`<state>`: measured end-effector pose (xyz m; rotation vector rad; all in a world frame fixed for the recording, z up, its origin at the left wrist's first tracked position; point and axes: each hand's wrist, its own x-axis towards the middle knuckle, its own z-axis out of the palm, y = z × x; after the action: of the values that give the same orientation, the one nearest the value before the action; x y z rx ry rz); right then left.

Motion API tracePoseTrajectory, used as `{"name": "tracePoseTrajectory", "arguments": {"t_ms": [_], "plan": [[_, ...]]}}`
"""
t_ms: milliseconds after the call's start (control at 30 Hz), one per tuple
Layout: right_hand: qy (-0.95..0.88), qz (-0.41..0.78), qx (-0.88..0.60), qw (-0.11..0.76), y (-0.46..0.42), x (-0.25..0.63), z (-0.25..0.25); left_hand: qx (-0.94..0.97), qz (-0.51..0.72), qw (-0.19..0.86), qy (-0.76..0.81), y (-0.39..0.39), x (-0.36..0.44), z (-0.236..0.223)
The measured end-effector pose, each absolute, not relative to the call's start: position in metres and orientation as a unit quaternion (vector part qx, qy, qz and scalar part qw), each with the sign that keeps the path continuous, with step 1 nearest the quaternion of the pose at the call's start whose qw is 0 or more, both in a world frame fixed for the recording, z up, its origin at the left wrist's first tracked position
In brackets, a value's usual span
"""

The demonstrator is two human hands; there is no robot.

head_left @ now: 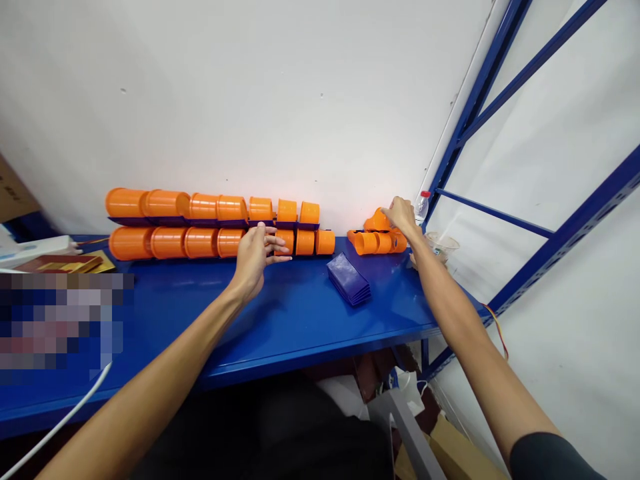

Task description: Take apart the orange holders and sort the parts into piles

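Two stacked rows of orange cups [200, 227] lie on their sides against the white wall on a blue shelf [300, 320], with dark blue strips between the rows. My left hand [257, 257] is open, fingers stretched toward the right end of the lower row, touching or nearly touching a cup there. My right hand [403, 215] reaches to a small pile of loose orange cups [377, 240] at the right and closes on the topmost orange cup [376, 220]. A stack of dark blue flat pieces [349, 279] lies between my hands.
A clear plastic bottle with a red cap [423, 205] and a clear cup [443, 245] stand at the shelf's right end by the blue rack posts [500, 67]. Boxes and a white cable [60, 420] lie at the left. Cardboard sits below the shelf.
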<state>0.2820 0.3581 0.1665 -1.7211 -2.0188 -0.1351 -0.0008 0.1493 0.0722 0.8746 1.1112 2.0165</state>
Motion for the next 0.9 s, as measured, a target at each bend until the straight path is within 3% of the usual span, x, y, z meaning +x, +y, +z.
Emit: {"name": "tracePoseTrajectory", "arguments": {"t_ms": [233,400,700,900], "plan": [[-0.752,-0.103,-0.618,0.207,0.352,0.278,0.162,0.337,0.777,0.329,0.418,0.15,-0.002,0.072],[-0.751,-0.128,-0.595,0.255,0.337,0.263,0.16,0.325,0.776,0.342,0.419,0.149,-0.001,0.075],[-0.867,-0.013,-0.436,0.24,0.302,0.187,0.148,0.34,0.774,0.329,0.42,0.149,-0.005,0.073],[-0.92,-0.031,-0.336,0.199,0.314,0.145,0.14,0.337,0.774,0.333,0.419,0.149,-0.004,0.073]]}}
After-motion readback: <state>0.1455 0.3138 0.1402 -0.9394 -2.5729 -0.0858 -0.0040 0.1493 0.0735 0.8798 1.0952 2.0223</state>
